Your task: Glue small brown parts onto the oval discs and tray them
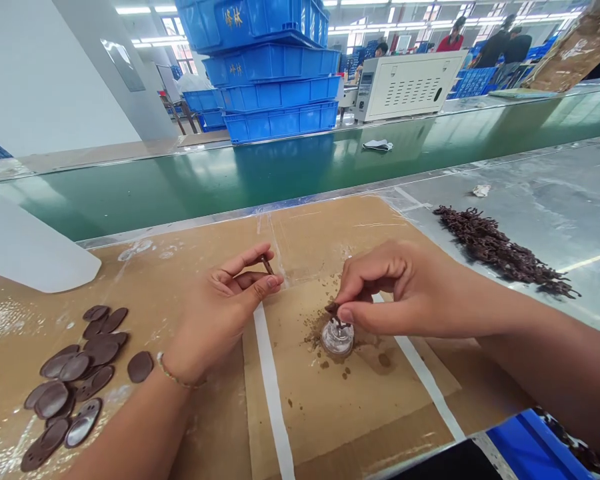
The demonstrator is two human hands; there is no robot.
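Observation:
My left hand (230, 300) is closed in a pinch on a thin brown piece (267, 265), seen edge-on, above the cardboard. My right hand (385, 287) pinches a small dark brown branched piece (333, 309) just over a small round clear dish (338, 339) smeared with white. The lower end of that piece reaches the dish; whether it touches the white substance I cannot tell. Wet brown spots surround the dish. Left of my left hand lies a loose pile of flat brown oval pieces (75, 365), some with small holes.
Cardboard (325, 413) with white tape strips covers the bench. A heap of dark brown branched pieces (500, 247) lies at right. Behind runs a green conveyor belt (180, 187), with stacked blue crates (280, 120) and a beige machine (405, 83) beyond. A white container (30, 247) stands left.

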